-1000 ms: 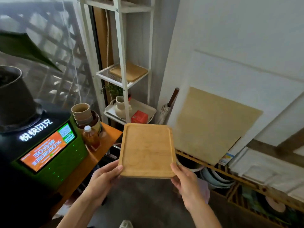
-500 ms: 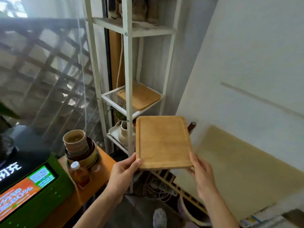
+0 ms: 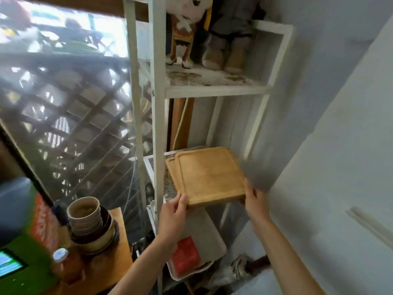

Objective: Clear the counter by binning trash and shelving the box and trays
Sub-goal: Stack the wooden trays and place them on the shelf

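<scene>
I hold a wooden tray [image 3: 210, 174] by its near edge, my left hand [image 3: 173, 211] at the left corner and my right hand [image 3: 255, 201] at the right corner. It lies over a second wooden tray [image 3: 170, 167] on the mesh middle shelf [image 3: 148, 165] of a white metal rack [image 3: 157, 124]; only the lower tray's left edge shows. On the shelf below, a red box [image 3: 186, 255] rests on a white tray [image 3: 212, 237].
Two plush dolls [image 3: 204, 33] stand on the rack's upper shelf. At lower left an orange counter [image 3: 106, 267] carries stacked bowls and cups [image 3: 89, 222], a small bottle [image 3: 63, 265] and a green machine [image 3: 27, 269]. A pale wall runs close on the right.
The wooden tray has gone from in front of the rack up and forward onto the middle shelf, over the tray lying there. My view has tilted upward and moved closer.
</scene>
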